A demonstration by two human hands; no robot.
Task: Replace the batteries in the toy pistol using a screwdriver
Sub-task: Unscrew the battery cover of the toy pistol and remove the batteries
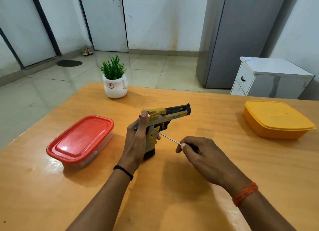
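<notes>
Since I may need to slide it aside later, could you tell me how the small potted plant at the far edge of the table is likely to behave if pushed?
The potted plant would probably slide rather than tip: its white pot looks squat and rounded, wider than tall. The glossy table should offer little grip, so it may skid easily. The pot looks ceramic, so likely breakable if it falls off the nearby edge.

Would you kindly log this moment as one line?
left hand: grips yellow-black toy pistol upright | right hand: holds thin metal screwdriver | tip: at grip
</notes>
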